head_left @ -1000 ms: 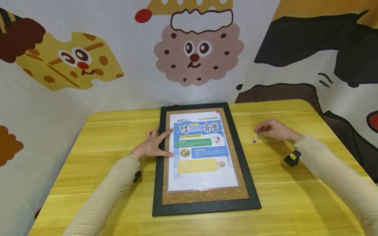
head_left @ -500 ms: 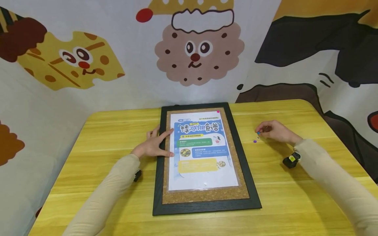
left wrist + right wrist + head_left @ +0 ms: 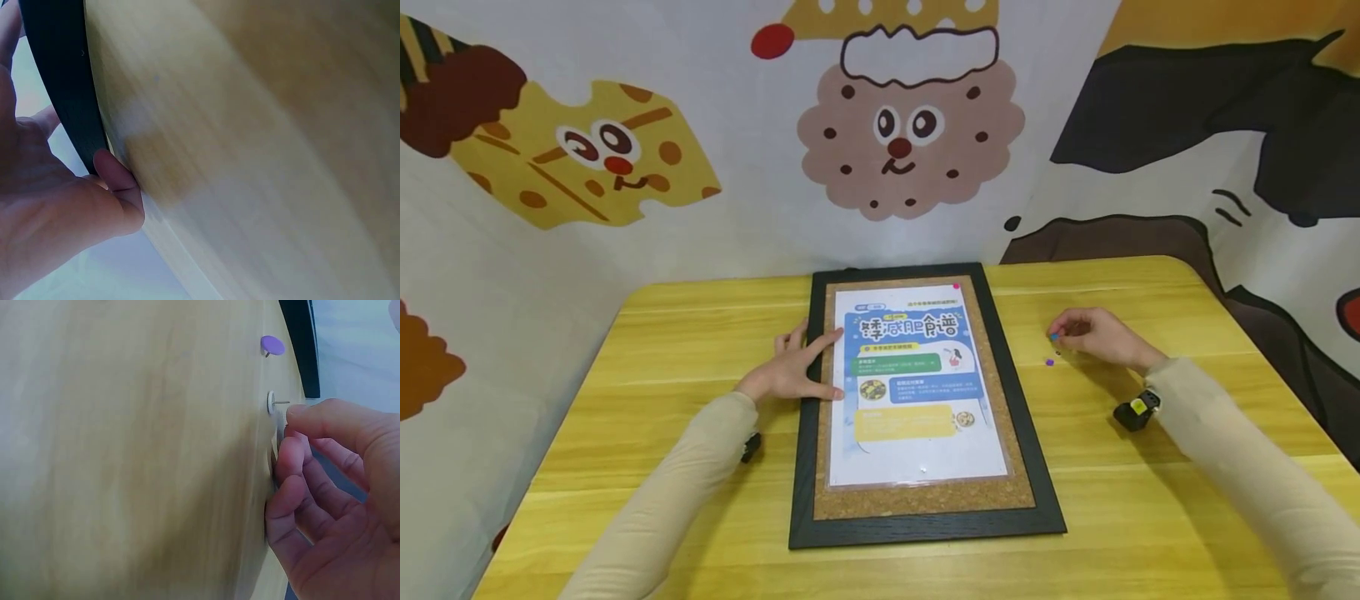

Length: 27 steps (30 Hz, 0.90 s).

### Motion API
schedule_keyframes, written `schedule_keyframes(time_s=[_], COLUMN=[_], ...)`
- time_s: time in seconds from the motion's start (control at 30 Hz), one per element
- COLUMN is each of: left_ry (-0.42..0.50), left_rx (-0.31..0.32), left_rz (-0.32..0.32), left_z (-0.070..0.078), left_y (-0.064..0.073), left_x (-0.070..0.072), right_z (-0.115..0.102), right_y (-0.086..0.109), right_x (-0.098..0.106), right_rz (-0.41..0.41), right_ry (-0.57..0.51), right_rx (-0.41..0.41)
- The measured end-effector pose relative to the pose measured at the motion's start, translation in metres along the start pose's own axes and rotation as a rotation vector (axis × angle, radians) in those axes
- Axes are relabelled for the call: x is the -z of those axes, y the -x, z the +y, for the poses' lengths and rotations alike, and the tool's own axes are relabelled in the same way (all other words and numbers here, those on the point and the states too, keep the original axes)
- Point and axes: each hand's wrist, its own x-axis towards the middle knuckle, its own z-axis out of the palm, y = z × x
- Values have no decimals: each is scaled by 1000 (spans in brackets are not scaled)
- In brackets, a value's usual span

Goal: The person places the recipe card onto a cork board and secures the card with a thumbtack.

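My right hand [image 3: 1093,335] pinches a blue thumbtack [image 3: 1055,337] between thumb and fingertips, low over the table. Beside those fingertips, a white thumbtack [image 3: 271,402] lies with its pin sticking up, and a purple thumbtack [image 3: 272,345] lies tipped on its side. My left hand [image 3: 786,371] rests on the left side of a black-framed corkboard [image 3: 925,528]; thumb and index finger are spread over onto the sheet's edge. In the left wrist view its little finger bends against the black frame [image 3: 65,81]. A printed poster sheet [image 3: 917,458] covers most of the cork.
A pink thumbtack [image 3: 956,286] sits at the poster's top right corner. The wooden table [image 3: 685,333] reaches back to a white cloth [image 3: 745,225] printed with cartoon food. The corkboard lies slightly askew, its top near the table's back edge.
My right hand stays by the thumbtacks; its fingers shift slightly around the blue one. The left hand and the corkboard keep their places, with the whole view drifting a little.
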Motion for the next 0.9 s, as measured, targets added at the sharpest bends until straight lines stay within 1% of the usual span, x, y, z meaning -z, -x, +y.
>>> schedule_keyframes(time_s=[0.27, 0.57, 0.9], left_ry=[3, 6, -7], left_rx=[3, 11, 13], left_rz=[6, 8, 6], left_z=[0, 1, 0], left_y=[0, 2, 0], left_x=[-1, -1, -1], right_z=[-4, -22, -32], right_y=[-7, -16, -31], right_x=[-3, -8, -19], right_rz=[21, 25, 13], right_ry=[-4, -75, -133], right_rx=[-2, 15, 23])
